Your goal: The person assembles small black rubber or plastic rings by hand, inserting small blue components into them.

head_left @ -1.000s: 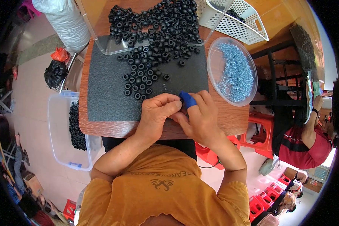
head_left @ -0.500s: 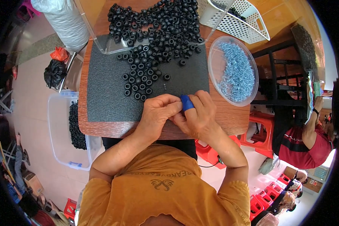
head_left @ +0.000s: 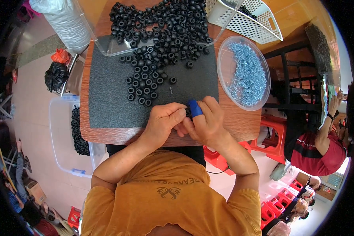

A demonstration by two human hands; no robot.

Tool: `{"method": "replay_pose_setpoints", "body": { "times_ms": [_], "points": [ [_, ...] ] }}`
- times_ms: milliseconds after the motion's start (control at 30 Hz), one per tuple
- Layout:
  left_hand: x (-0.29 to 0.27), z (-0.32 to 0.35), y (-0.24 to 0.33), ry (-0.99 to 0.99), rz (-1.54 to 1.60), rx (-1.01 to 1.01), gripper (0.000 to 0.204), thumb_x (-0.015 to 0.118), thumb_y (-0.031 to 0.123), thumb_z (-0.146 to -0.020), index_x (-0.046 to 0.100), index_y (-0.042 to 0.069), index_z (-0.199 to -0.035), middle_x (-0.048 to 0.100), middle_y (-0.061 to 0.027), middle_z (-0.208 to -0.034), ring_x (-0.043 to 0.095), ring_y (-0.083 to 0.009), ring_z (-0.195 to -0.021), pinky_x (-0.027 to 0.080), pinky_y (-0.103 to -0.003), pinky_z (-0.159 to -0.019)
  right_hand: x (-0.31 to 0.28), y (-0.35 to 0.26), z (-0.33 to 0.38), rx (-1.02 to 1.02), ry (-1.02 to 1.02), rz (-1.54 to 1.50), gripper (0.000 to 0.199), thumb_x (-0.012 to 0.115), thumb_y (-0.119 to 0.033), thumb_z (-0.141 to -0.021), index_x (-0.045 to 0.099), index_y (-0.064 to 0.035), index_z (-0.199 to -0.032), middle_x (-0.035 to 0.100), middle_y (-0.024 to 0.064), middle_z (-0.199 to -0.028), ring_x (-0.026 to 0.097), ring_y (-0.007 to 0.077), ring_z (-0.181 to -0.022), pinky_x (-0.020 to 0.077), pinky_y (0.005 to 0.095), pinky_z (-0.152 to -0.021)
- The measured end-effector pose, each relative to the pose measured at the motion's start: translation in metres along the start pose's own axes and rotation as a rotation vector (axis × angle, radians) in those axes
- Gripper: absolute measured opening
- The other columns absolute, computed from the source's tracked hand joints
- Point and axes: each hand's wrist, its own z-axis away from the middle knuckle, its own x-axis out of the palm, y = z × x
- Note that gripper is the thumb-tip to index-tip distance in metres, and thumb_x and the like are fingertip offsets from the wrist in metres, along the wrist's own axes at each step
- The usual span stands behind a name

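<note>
Left hand point(head_left: 163, 120) and right hand point(head_left: 205, 120) together pinch a small black part point(head_left: 188, 113), apparently mid-work; many loose black parts point(head_left: 177, 25) lie beyond, finished ones indistinguishable.

A wood-grain table point(head_left: 240, 122) bears a dark grey mat point(head_left: 108, 90) near its front edge, a round clear tub point(head_left: 225, 74) at its right.

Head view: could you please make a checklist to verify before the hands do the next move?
1. Black piece held: ok, between left hand and right hand.
2. Blue wrap on a right-hand finger: ok, in place.
3. Spare pieces ahead of the hands: ok, many on the mat.
4. Blue bits in the tub: ok.
5. Underside of held piece: cannot tell, fingers hide it.
</note>
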Motion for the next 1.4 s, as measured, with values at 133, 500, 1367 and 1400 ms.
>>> {"method": "replay_pose_setpoints", "body": {
  "times_ms": [133, 500, 1367, 1400],
  "points": [
    [0.003, -0.001, -0.002, 0.052, 0.006, 0.012, 0.026, 0.05, 0.015, -0.092, 0.058, -0.007, -0.101, 0.061, -0.0088, -0.071, 0.058, -0.0141, -0.056, 0.049, -0.024, -0.052, 0.006, 0.005, 0.002, -0.079, 0.029, 0.039, 0.026, 0.067, -0.011, -0.053, 0.044, -0.0026, -0.062, 0.043, 0.0123, -0.065, 0.043, 0.027, -0.059, 0.0343, 0.037, -0.048],
    [0.006, -0.002, -0.007, 0.12, -0.105, 0.042, 0.022, 0.046, 0.013, -0.093, 0.061, -0.003, -0.092, 0.057, -0.0044, -0.067, 0.053, -0.008, -0.051, 0.045, -0.021, -0.045, -0.004, 0.003, -0.008, -0.194, -0.105, 0.062, 0.024, 0.058, -0.018, -0.046, 0.041, -0.0056, -0.057, 0.037, 0.0074, -0.057, 0.038, 0.0217, -0.053, 0.0283, 0.0338, -0.043],
    [-0.019, -0.063, 0.053, -0.104, -1.833, 1.135, 0.009, 0.056, 0.007, -0.06, 0.051, 0.004, -0.066, 0.044, -0.0066, -0.066, 0.045, -0.022, -0.068, 0.039, -0.031, -0.062, -0.093, 0.161, -0.109, 0.508, 0.215, 0.377, 0.025, 0.069, -0.019, -0.07, 0.059, 0.0033, -0.075, 0.059, 0.021, -0.071, 0.056, 0.0376, -0.07, 0.0443, 0.045, -0.064],
    [-0.019, -0.064, 0.054, -0.108, -1.833, 1.128, 0.009, 0.056, 0.007, -0.06, 0.051, 0.004, -0.066, 0.044, -0.0066, -0.066, 0.045, -0.022, -0.068, 0.039, -0.031, -0.062, -0.09, 0.15, -0.101, 0.518, 0.213, 0.301, 0.022, 0.068, -0.017, -0.071, 0.058, 0.0023, -0.074, 0.058, 0.0212, -0.07, 0.055, 0.0369, -0.071, 0.0439, 0.044, -0.063]
  ]
}}
